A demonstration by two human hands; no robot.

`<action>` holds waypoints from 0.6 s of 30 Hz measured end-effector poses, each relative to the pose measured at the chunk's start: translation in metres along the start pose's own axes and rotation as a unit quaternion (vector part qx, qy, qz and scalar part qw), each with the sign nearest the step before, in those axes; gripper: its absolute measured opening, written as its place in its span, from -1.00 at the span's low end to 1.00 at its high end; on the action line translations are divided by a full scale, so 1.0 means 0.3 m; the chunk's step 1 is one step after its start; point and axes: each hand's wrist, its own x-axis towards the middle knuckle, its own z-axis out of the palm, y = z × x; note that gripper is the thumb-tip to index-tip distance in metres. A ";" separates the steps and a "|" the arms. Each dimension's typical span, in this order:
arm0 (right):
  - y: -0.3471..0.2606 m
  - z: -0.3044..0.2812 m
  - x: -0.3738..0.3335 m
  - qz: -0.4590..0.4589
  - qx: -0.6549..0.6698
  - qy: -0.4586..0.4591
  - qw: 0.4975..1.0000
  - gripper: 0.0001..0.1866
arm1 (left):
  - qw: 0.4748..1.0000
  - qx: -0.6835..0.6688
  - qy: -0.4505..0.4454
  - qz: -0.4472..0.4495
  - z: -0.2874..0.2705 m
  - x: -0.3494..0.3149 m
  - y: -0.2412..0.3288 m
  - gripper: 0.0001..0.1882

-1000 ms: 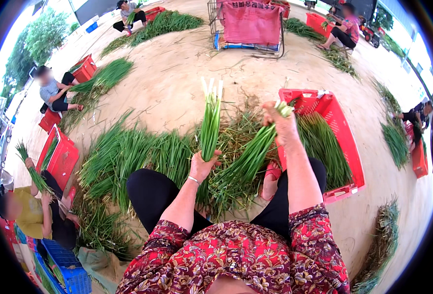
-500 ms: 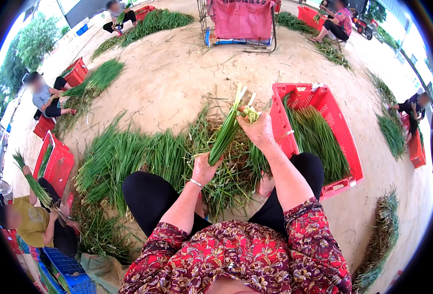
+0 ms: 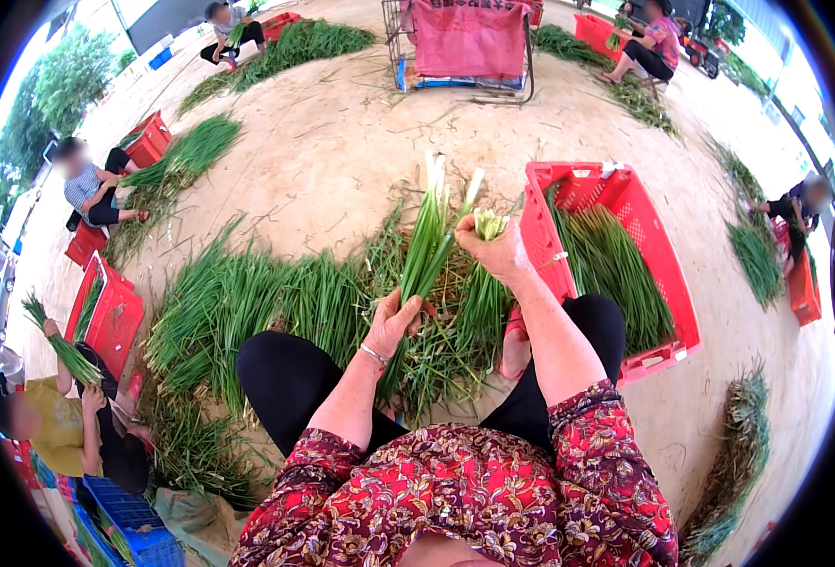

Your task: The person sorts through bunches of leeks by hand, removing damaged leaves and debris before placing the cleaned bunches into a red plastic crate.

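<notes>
My left hand [image 3: 396, 326] is closed around a bunch of green onions [image 3: 424, 246] in front of my knees. Their white ends point up and away from me, fanned apart, while the green leaves hang below the fist. Close beside the white ends on the right, my right hand [image 3: 498, 253] is closed on a pale yellow-green tuft [image 3: 489, 224], which looks like stripped outer leaves. A gap shows between the tuft and most of the bunch. The undersides of my right fingers are hidden.
A red crate [image 3: 639, 227] of green onions stands by my right knee. Loose green onions [image 3: 257, 307] lie in a broad pile ahead and left, with a litter of trimmed leaves [image 3: 446, 378] between my feet. Several people sit around with crates; a cart with a pink cloth [image 3: 468, 38] stands ahead.
The bunch has tipped more upright and its white ends have spread apart. My left hand has turned around the stalks. My right hand has shifted slightly, still with the pale tuft.
</notes>
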 end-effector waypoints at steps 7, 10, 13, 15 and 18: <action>-0.047 0.035 -0.050 -0.003 -0.008 -0.243 0.970 -0.86 | 0.988 -0.072 0.135 0.023 -0.059 0.027 -0.018 -0.76; -0.037 0.094 -0.077 0.046 -0.095 -0.190 0.976 -0.70 | 0.984 -0.054 0.165 0.040 -0.083 0.038 -0.017 -0.82; 0.007 0.110 -0.055 0.085 -0.169 -0.231 0.954 -0.71 | 0.981 -0.032 0.181 0.055 -0.093 0.038 -0.009 -0.85; -0.006 0.108 -0.049 0.085 -0.199 -0.214 0.953 -0.80 | 0.980 -0.015 0.191 0.056 -0.093 0.038 -0.006 -0.85; -0.003 0.108 -0.045 0.062 -0.109 -0.122 0.985 -0.89 | 0.979 -0.017 0.197 0.052 -0.086 0.045 -0.007 -0.85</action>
